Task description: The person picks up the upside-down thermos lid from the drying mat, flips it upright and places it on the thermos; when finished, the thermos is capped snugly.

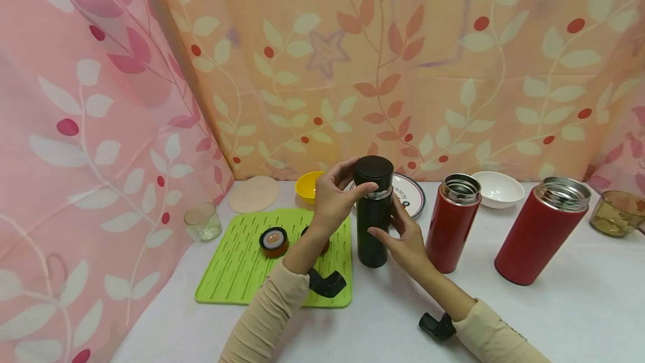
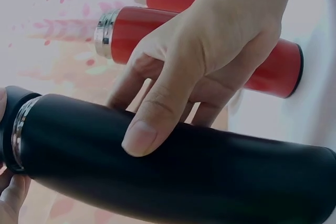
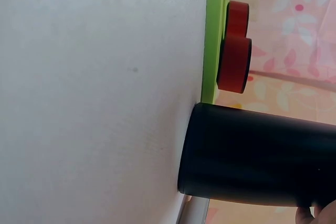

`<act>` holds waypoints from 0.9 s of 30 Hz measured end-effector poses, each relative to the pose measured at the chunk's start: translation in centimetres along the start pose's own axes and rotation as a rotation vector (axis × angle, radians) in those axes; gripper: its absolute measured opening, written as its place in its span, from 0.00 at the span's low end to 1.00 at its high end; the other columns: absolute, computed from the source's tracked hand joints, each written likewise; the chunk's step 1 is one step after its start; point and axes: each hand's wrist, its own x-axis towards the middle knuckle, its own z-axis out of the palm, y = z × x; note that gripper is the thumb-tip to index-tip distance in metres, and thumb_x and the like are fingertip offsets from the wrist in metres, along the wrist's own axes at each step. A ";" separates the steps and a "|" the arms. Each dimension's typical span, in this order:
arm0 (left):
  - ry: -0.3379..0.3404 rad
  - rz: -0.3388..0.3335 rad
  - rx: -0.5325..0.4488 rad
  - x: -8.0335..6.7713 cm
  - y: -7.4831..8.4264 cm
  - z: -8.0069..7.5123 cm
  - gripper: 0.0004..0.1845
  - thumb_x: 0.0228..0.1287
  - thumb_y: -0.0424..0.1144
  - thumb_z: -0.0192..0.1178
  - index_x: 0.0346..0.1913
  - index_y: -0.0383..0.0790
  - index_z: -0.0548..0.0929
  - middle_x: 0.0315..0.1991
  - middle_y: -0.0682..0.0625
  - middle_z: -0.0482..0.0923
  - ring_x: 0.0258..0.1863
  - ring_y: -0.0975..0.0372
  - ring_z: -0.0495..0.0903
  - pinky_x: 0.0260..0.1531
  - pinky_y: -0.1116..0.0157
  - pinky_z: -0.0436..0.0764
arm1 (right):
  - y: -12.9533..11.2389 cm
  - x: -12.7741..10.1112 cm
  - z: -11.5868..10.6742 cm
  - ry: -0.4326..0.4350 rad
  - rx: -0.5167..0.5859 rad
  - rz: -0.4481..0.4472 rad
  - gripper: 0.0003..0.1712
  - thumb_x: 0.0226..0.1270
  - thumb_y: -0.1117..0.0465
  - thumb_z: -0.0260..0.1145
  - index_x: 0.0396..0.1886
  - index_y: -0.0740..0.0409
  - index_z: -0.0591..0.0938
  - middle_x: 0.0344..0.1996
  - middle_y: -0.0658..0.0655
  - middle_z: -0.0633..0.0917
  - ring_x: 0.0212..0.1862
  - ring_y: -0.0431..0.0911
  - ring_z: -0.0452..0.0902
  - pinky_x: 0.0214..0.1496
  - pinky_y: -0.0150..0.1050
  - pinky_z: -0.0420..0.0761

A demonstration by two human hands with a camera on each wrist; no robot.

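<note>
A black flask [image 1: 373, 223] stands upright on the white table [image 1: 383, 318], beside the green mat [image 1: 237, 262]. My left hand [image 1: 360, 177] grips its black cap [image 1: 373, 171] from the left, thumb on the cap's lower edge. My right hand [image 1: 385, 220] holds the flask's body from the right. In the left wrist view the right hand [image 2: 199, 61] wraps the black flask [image 2: 210, 182], and left fingertips [image 2: 10, 198] show by the cap. The right wrist view shows the flask's base [image 3: 257, 156] on the table next to the mat [image 3: 215, 35].
Two red flasks [image 1: 452, 223] [image 1: 541, 231] stand uncapped to the right. Behind are a white bowl [image 1: 499, 188], a plate [image 1: 410, 192], a yellow bowl [image 1: 308, 185] and a round coaster [image 1: 254, 194]. A lid [image 1: 274, 241] lies on the mat; a glass [image 1: 203, 221] stands left, an amber cup [image 1: 617, 213] far right.
</note>
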 end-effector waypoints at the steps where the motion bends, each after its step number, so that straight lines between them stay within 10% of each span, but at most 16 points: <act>1: 0.004 -0.005 0.003 -0.1 0.4 0.1 0.30 0.48 0.32 0.68 0.56 0.30 0.73 0.53 0.39 0.76 0.51 0.54 0.79 0.54 0.64 0.75 | 0.1 0.0 0.0 0.000 0.004 0.005 0.50 0.55 0.64 0.68 0.72 0.58 0.50 0.69 0.60 0.60 0.67 0.55 0.62 0.63 0.43 0.65; 15: -0.022 -0.098 0.001 -0.6 2.1 0.4 0.27 0.50 0.28 0.66 0.54 0.25 0.70 0.51 0.35 0.72 0.51 0.50 0.74 0.58 0.63 0.72 | 3.3 0.6 0.0 0.006 0.000 -0.019 0.51 0.54 0.57 0.69 0.72 0.47 0.50 0.70 0.54 0.60 0.66 0.52 0.64 0.62 0.40 0.66; 27: -0.116 -0.081 -0.112 -0.2 -1.3 -0.4 0.28 0.56 0.28 0.61 0.61 0.31 0.67 0.58 0.38 0.70 0.59 0.54 0.72 0.60 0.65 0.68 | 0.0 0.0 0.0 0.001 -0.012 -0.003 0.49 0.56 0.64 0.68 0.72 0.61 0.50 0.69 0.62 0.59 0.66 0.56 0.63 0.63 0.44 0.66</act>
